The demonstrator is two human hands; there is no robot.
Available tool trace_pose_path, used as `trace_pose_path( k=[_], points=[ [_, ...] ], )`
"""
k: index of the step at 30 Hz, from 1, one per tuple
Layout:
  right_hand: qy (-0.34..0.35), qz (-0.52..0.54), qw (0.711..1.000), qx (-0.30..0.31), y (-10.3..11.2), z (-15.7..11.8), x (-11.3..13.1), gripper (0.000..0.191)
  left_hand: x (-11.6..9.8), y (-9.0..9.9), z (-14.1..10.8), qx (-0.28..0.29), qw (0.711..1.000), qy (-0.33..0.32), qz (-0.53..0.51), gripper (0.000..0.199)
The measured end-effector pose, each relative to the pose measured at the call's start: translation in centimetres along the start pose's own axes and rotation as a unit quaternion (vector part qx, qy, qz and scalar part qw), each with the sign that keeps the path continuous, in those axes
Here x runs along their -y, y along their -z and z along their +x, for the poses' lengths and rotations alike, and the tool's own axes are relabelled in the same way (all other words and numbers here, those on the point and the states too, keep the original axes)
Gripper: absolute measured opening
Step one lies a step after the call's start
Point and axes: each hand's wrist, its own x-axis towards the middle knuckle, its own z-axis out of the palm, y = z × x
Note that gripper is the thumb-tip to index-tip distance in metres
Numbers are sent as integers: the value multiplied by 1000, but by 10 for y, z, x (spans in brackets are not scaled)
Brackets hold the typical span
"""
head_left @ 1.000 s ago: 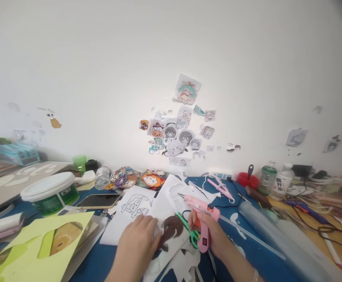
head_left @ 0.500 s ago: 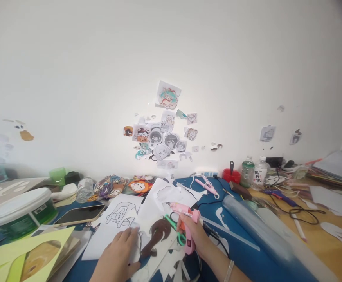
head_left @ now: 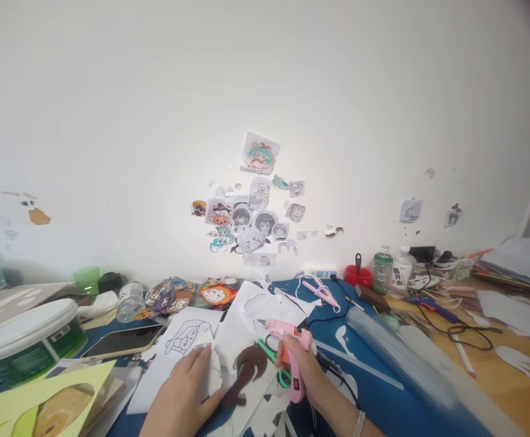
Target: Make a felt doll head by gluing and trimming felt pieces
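Note:
My right hand [head_left: 305,364] is wrapped round the handle of a pink glue gun [head_left: 295,373], whose nozzle points left over white paper. My left hand [head_left: 185,388] rests with its fingers stretched out on a white paper cut-out [head_left: 214,373], at the edge of a sheet with a line drawing of an animal figure [head_left: 187,338]. Between the two hands lies a brown curved cut-out [head_left: 249,364]. Green-handled scissors [head_left: 284,381] lie beside the glue gun, partly covered by my right hand. White paper scraps [head_left: 265,413] are spread in front of me.
A green-and-white tub [head_left: 33,340] and a phone [head_left: 124,341] are at the left. On the right lie a clear plastic roll [head_left: 396,358], bottles [head_left: 401,270], a red cup [head_left: 358,276] and a blue tool with a cord [head_left: 433,306]. Small drawings [head_left: 249,215] hang on the wall.
The view has tipped up slightly, so everything sits a little lower. Both hands keep nearly the same places, with the glue gun still in my right hand.

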Motion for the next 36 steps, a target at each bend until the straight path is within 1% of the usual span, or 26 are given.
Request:
trace_pose_path(
  k=[2,4,5,6,7,8,9,10,11,12,13,16,17,19,21,23,25,26,28,31,36],
  points=[
    [-4,10,1000,-2,-1,0,1,51,4,-2,3,-34,997,13,-67,70],
    [-7,12,1000,-3,-2,-1,2,51,2,-2,7,-59,981,24,-182,72],
    [-6,8,1000,-1,-2,-3,4,51,-1,-1,9,-53,962,33,-264,71],
    [-6,4,1000,2,-1,-4,6,51,-6,0,12,-39,931,49,-360,70],
    [-8,4,1000,1,-1,-6,8,51,-12,2,15,3,881,69,-468,69],
    [-12,10,1000,-3,0,-8,10,50,-18,4,18,40,806,104,-581,67],
    [-16,18,1000,-8,0,-10,14,49,-24,6,20,52,723,140,-675,71],
    [-22,30,999,-13,0,-11,18,48,-29,7,22,59,647,159,-743,73],
    [-21,39,999,-21,-1,-12,22,47,-33,6,23,56,596,162,-784,70],
    [-21,34,999,-11,-2,-12,27,51,-35,4,22,53,568,164,-804,67],
    [-15,30,999,0,-4,-12,33,50,-36,1,21,55,556,158,-814,66],
    [-18,10,999,47,-16,-11,48,44,-32,-9,14,64,539,165,-823,66],
    [-15,8,998,67,-21,-11,51,44,-30,-12,12,65,526,161,-832,65],
    [5,13,996,90,-31,-12,53,44,-28,-15,9,71,489,138,-859,66],
    [-2,28,996,79,-38,-16,48,48,-28,-15,7,89,446,118,-883,69],
    [-4,11,998,66,-42,-20,38,49,-29,-13,7,113,408,125,-897,70],
    [-24,-20,997,70,-42,-24,26,50,-31,-12,6,124,386,153,-901,68],
    [-28,-32,996,77,-41,-26,21,50,-31,-12,5,126,384,167,-900,66],
    [-29,-41,994,92,-40,-30,14,50,-32,-13,4,129,397,177,-891,64],
    [-34,-49,993,102,-42,-35,11,50,-32,-14,3,141,423,156,-882,62],
    [-61,-58,992,94,-45,-40,12,53,-29,-16,1,169,433,120,-878,66]
  ],
)
